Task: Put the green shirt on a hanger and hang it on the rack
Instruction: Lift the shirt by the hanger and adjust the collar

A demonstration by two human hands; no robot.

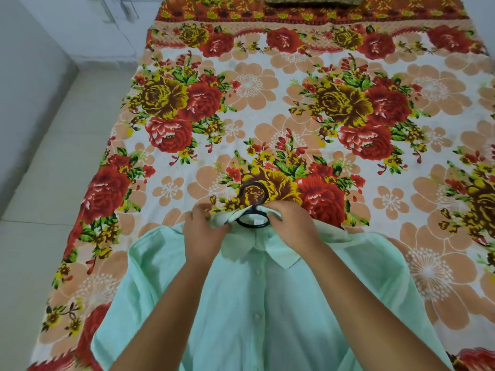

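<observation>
A pale green buttoned shirt (257, 311) lies front up on the bed, collar pointing away from me. A black hanger (254, 202) sits inside it, its hook and neck ring sticking out past the collar onto the sheet. My left hand (203, 231) pinches the left side of the collar. My right hand (290, 223) grips the right side of the collar beside the hanger's neck. The hanger's arms are hidden under the fabric. No rack is in view.
A floral bedsheet (294, 116) in red, yellow and peach covers the whole bed. A dark patterned pillow (312, 0) lies at the far end. Pale floor tiles (53, 183) run along the bed's left side, with a white wall behind.
</observation>
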